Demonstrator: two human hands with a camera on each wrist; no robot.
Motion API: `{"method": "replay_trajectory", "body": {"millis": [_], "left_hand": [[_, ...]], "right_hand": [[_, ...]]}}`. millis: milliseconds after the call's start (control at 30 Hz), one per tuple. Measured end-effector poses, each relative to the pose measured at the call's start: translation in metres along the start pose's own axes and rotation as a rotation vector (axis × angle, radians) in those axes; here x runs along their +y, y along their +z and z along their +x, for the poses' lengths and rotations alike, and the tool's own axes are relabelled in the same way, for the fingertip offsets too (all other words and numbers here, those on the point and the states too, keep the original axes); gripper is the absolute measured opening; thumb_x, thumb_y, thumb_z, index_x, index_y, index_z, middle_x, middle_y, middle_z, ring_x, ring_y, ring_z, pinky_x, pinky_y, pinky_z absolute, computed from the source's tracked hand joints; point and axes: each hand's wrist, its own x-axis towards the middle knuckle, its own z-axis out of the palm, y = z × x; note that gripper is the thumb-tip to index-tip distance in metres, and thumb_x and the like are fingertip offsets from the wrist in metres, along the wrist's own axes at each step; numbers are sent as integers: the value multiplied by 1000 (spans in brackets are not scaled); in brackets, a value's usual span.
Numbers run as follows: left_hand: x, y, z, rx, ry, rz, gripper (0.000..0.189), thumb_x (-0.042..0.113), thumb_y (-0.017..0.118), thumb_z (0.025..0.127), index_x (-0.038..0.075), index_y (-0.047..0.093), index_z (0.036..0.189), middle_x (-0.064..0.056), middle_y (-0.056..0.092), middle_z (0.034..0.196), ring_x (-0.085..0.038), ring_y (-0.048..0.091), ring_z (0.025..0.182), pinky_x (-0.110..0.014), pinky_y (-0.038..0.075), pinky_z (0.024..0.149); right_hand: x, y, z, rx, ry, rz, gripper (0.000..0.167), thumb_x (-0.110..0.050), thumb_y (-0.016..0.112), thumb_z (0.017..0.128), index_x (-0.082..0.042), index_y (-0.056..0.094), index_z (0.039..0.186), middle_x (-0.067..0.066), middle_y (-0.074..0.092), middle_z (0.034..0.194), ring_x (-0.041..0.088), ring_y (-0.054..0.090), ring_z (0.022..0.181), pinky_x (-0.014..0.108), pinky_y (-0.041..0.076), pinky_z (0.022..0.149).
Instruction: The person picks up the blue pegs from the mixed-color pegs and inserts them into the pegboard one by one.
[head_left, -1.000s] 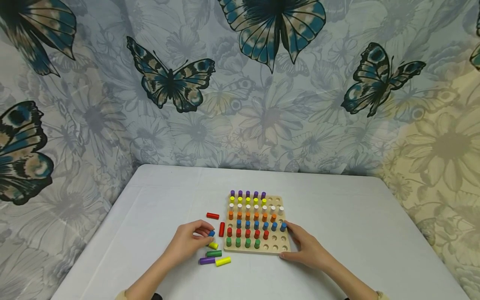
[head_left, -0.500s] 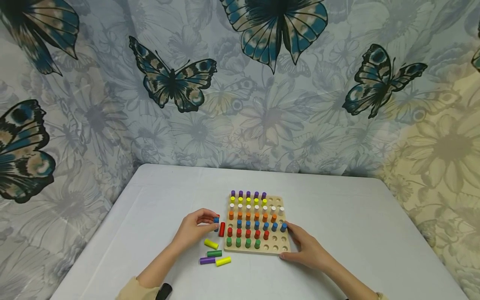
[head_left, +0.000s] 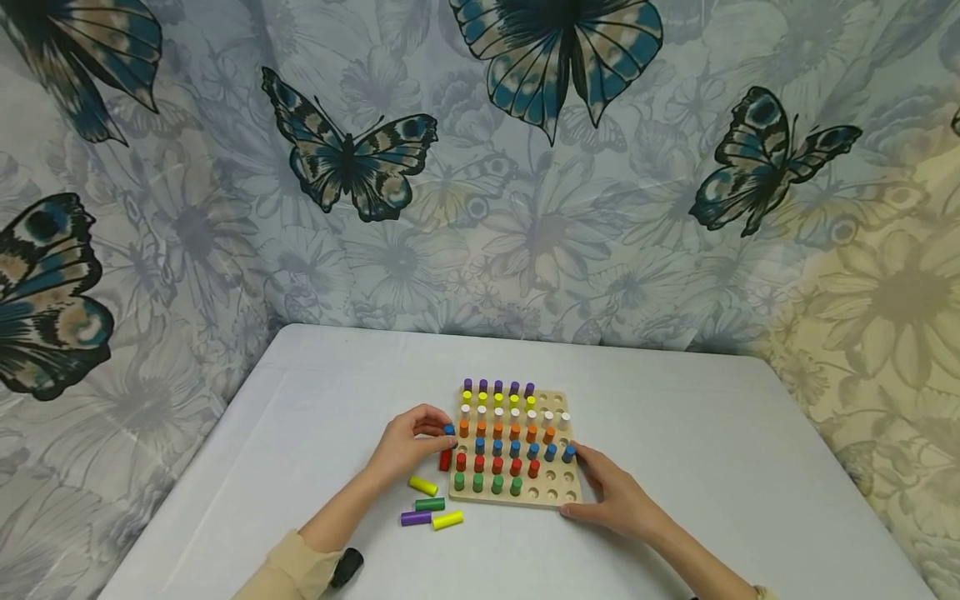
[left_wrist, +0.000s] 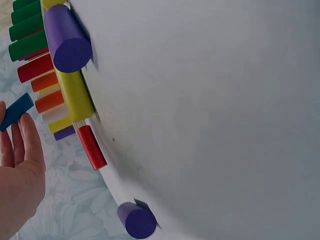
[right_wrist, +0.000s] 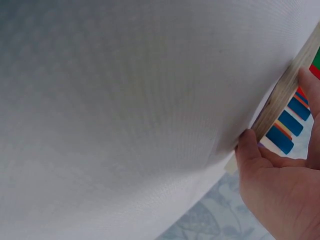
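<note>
Between thumb and fingers, my left hand point(head_left: 412, 440) pinches a blue peg point(head_left: 449, 430), held above the left edge of a wooden pegboard point(head_left: 553, 497). The left wrist view shows this blue peg point(left_wrist: 18, 111) slanted at the fingertips. My right hand point(head_left: 615, 492) holds the board at its near right corner, thumb near the front corner and fingers along the right edge point(right_wrist: 280, 97). Rows of coloured pegs stand upright in the board: purple, yellow, white, orange, blue, red and green. The blue row has a bare hole point(head_left: 462, 450) at its left end.
A red peg point(head_left: 446, 460) lies beside the board's left edge, partly behind my left hand. Nearer me lie two yellow pegs, one upper point(head_left: 423, 485) and one lower point(head_left: 448, 520), a green peg point(head_left: 430, 504) and a purple peg point(head_left: 416, 518). A white cloth point(head_left: 675, 417) covers the table.
My left hand has lifted the blue peg from beside the loose yellow peg and carried it up and right to the board's left edge. My right hand stays at the board's corner.
</note>
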Motion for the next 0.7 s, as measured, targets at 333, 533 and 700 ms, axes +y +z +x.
{"method": "replay_trajectory", "body": {"millis": [333, 533, 700], "left_hand": [[0, 10, 8, -77, 24, -45, 24, 12, 77, 85, 6, 65, 105, -5, 69, 100, -24, 66, 95, -26, 56, 74], [-1, 12, 8, -92, 23, 12, 23, 11, 77, 85, 6, 64, 103, -13, 69, 104, -23, 66, 94, -27, 56, 74], [-2, 12, 7, -115, 16, 60, 22, 10, 76, 85, 5, 64, 103, -13, 68, 104, -20, 65, 94, -28, 56, 76]], "right_hand": [[0, 0, -3, 0, -6, -5, 99, -43, 85, 73, -2, 35, 149, 23, 39, 148, 41, 40, 134, 44, 45, 99], [-1, 0, -2, 0, -9, -5, 99, -43, 84, 73, -2, 35, 149, 23, 38, 149, 40, 40, 134, 43, 44, 100], [-1, 0, -3, 1, -7, -3, 99, -43, 85, 73, -1, 35, 149, 23, 38, 149, 40, 40, 134, 43, 44, 100]]}}
